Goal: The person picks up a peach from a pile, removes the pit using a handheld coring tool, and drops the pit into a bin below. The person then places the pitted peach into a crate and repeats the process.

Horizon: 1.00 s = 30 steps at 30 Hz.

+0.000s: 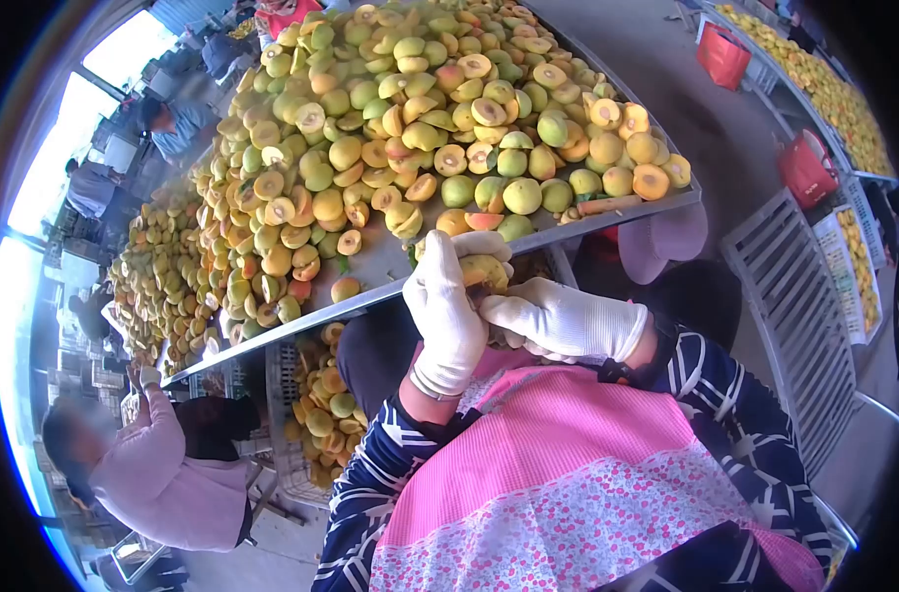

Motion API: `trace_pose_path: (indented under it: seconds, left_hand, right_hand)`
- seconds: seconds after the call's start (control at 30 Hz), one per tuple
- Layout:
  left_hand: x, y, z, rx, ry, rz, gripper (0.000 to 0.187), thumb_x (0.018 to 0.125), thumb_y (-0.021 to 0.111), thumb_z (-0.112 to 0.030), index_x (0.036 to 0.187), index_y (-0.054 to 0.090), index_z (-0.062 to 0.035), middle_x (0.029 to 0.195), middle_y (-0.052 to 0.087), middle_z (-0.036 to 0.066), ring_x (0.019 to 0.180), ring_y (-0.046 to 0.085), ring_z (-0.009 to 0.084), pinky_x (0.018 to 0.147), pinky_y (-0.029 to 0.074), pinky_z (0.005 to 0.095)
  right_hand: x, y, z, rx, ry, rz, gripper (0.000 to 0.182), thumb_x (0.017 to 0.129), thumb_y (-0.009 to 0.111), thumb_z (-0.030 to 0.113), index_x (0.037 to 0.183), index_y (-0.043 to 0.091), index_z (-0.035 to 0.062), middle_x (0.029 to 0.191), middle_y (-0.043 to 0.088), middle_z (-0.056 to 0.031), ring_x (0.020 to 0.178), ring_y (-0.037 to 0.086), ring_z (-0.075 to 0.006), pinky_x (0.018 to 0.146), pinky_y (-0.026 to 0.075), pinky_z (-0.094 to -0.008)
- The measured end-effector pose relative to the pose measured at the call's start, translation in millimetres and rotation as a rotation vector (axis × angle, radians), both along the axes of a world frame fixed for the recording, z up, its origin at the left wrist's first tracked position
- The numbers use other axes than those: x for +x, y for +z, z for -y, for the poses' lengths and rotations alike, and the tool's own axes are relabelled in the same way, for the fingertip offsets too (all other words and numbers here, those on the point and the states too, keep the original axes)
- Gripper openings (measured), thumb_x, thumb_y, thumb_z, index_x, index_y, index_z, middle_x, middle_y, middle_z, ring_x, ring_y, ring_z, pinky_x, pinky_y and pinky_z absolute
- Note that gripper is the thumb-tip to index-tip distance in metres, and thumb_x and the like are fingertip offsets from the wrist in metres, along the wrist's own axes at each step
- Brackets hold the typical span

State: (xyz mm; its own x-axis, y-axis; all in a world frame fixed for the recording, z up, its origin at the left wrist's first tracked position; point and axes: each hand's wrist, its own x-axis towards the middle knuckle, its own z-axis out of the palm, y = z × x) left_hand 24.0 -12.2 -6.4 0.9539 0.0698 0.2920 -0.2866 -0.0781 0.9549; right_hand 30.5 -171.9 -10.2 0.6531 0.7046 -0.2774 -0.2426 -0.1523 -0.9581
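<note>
Two gloved hands at a piece of fruit (486, 273), just beside the near edge of the table (378, 259).
We see the left hand (443, 314) with its fingers closed around the fruit; the right hand (571, 322) meets it with thumb extended and fingers curled, though we cannot tell whether these grip anything; on the table we find a heap of whole and halved fruit (370, 128); below its near edge, a crate (281, 400) of more pieces; by its left end, a person in a lilac top (173, 483).

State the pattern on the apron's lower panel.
The lower panel: small pinkish flowers on white, head view.
</note>
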Motion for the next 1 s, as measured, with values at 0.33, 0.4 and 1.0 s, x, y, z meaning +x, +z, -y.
trace_pose_path:
  seconds: [0.33, 0.4, 1.0]
  left_hand:
    - [-4.9, 6.5, 3.8, -0.205, -0.022, -0.107, 0.069, 0.114, 0.023, -0.045, 0.098, 0.069, 0.0043, 0.085, 0.071, 0.01, 0.073, 0.064, 0.0139, 0.072, 0.052, 0.0259]
    - [-8.3, 12.1, -2.1, -0.176, -0.037, -0.128, 0.063, 0.113, 0.03, -0.042, 0.1, 0.071, 0.0036, 0.09, 0.072, 0.009, 0.077, 0.064, 0.0136, 0.076, 0.053, 0.0268]
    - [13.5, 8.3, -32.4, -0.6, -0.101, -0.182, 0.055, 0.109, 0.037, -0.039, 0.1, 0.066, 0.0059, 0.086, 0.072, 0.016, 0.075, 0.068, 0.0226, 0.073, 0.056, 0.0324]
  right_hand:
    - [1.4, -15.6, -3.6, 0.121, 0.0, 0.34, 0.062, 0.106, 0.047, 0.056, 0.076, 0.061, 0.0031, 0.054, 0.044, 0.001, 0.041, 0.04, -0.0103, 0.04, 0.03, -0.0271]
    - [2.8, -10.3, -3.4, 0.091, 0.018, 0.247, 0.062, 0.106, 0.047, 0.056, 0.076, 0.061, 0.0033, 0.053, 0.044, 0.0009, 0.04, 0.04, -0.0102, 0.04, 0.029, -0.0273]
    - [-0.6, 14.7, 5.4, 0.176, 0.234, -0.425, 0.057, 0.105, 0.049, 0.056, 0.083, 0.059, 0.0049, 0.053, 0.038, 0.0043, 0.04, 0.032, -0.0067, 0.039, 0.024, -0.0241]
